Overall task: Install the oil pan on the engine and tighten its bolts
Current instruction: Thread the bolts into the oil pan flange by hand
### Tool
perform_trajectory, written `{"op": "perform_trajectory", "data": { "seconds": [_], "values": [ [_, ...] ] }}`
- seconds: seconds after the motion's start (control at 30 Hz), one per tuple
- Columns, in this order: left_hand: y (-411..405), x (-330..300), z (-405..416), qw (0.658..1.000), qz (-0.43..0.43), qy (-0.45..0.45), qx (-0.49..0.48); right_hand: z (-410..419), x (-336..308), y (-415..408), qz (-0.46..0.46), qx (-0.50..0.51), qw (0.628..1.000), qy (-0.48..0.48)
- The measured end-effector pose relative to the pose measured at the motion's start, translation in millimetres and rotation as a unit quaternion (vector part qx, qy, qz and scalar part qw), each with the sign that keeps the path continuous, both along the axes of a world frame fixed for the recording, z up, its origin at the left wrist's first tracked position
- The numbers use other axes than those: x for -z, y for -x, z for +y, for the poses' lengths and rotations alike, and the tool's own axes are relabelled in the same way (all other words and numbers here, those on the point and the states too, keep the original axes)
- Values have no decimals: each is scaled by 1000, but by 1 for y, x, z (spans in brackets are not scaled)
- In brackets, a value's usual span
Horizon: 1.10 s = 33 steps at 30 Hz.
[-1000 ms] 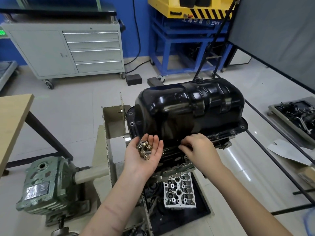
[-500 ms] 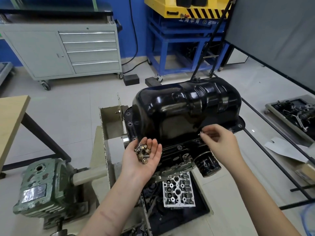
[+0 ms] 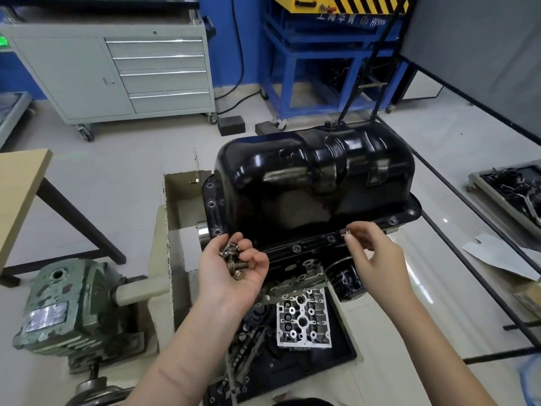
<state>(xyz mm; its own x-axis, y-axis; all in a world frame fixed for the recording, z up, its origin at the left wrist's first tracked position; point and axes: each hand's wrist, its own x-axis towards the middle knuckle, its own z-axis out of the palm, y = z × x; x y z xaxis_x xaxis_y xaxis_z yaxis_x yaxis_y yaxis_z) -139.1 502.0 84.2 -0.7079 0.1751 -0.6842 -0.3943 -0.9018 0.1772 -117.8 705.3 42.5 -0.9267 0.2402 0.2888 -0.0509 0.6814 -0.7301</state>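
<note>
While black oil pan (image 3: 316, 183) sits dome-up on engine, right hand (image 3: 377, 256) reaches its near flange edge; fingers (image 3: 351, 238) pinch single bolt (image 3: 348, 231) at flange, just right of two empty holes. Left hand (image 3: 234, 271) palm-up, fingers (image 3: 246, 247) loosely curled, cupping loose bolts (image 3: 232, 260), roughly five, exact count unclear. Beyond those fingers, flange's left edge shows three empty holes. Two more holes at right corner, past right fingers. Oil filter (image 3: 347, 278) below right hand. Open floor both sides of stand.
</note>
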Motion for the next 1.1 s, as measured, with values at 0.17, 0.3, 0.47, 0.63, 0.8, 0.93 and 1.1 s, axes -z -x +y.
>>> {"op": "perform_trajectory", "data": {
  "seconds": [0.17, 0.3, 0.47, 0.63, 0.8, 0.93, 1.1],
  "values": [
    [-3, 5, 13, 999, 7, 41, -13, 3, 20, -16, 47, -48, 994, -86],
    [-11, 12, 27, 997, -5, 74, -8, 6, 30, -19, 93, -102, 986, -91],
    [-16, 17, 41, 996, -23, 85, -8, 14, 32, -16, 106, -144, 981, -80],
    [-10, 16, 44, 996, -33, 64, -57, 22, 32, -9, 124, -159, 975, -95],
    [-3, 11, 43, 994, -33, 48, -88, 25, 31, -8, 127, -176, 972, -87],
    [0, 8, 45, 994, -31, 48, -90, 26, 23, 0, 125, -157, 977, -72],
    [-4, 7, 50, 996, -22, 46, -69, 19, 7, 21, 71, -126, 984, -104]
  ]
}}
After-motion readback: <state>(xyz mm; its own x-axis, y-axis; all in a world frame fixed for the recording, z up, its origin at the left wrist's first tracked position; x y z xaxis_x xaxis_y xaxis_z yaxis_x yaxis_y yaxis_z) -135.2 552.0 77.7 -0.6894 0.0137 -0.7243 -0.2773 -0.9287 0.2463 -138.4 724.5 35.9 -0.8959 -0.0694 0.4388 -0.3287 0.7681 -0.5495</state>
